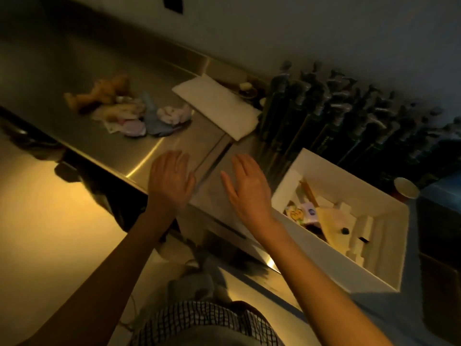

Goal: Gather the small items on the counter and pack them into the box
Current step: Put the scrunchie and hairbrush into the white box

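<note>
Left hand (171, 179) and right hand (245, 186) spread flat above steel counter (139, 156), pile of small items (129, 111) beyond, white box (349, 218) at right

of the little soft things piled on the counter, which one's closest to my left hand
The crumpled white patterned cloth, at the pile's right end. It lies nearest the left hand; the orange plush toy sits at the far left end, farthest off.

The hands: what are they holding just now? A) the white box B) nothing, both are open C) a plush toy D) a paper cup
B: the left hand and the right hand both hover flat with straight fingers above the steel counter, while the pile of small items lies untouched further off.
</note>
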A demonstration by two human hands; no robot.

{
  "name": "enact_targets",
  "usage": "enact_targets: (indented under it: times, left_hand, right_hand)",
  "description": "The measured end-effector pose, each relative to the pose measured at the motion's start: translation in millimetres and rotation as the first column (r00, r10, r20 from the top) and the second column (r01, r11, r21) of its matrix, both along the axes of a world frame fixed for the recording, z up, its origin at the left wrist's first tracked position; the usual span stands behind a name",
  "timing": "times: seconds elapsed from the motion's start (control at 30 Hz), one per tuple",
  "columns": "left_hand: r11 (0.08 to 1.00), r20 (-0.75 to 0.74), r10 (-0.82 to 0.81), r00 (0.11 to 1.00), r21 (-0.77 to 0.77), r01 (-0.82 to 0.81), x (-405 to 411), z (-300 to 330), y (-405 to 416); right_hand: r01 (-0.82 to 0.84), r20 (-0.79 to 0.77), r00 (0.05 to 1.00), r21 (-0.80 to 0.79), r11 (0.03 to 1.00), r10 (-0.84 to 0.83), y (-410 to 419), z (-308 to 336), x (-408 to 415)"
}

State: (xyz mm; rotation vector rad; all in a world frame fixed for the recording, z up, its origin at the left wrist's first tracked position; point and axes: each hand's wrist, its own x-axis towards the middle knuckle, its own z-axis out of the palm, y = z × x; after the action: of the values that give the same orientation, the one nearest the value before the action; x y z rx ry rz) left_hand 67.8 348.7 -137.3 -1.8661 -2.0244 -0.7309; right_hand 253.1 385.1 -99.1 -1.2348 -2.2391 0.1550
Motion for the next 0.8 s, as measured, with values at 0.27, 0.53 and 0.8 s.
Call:
enact_targets:
  times: [0.27,0.53,0.8]
  left_hand:
    - [0.955,0.007,0.201,0.980,-0.225,-0.194,-68.3,-27.1,-5.7]
    - [0.931,0.070,0.225,0.972,-0.310,-0.193,-159.3,-42.5,46.6]
    - [0.939,0.092,0.139,0.986,-0.330,-0.102,-223.4,-54.2,101.9]
  right_hand:
    - [-0.107,0.085,0.989,-0.119,0.987,0.117,26.2,-46.3,-91.5]
    - [-0.098,0.162,0.976,-0.264,0.959,0.145,80.5,-68.6,-189.3]
    - [-0.076,0.083,0.991,-0.267,0.961,0.102,135.7,-86.4,-243.1]
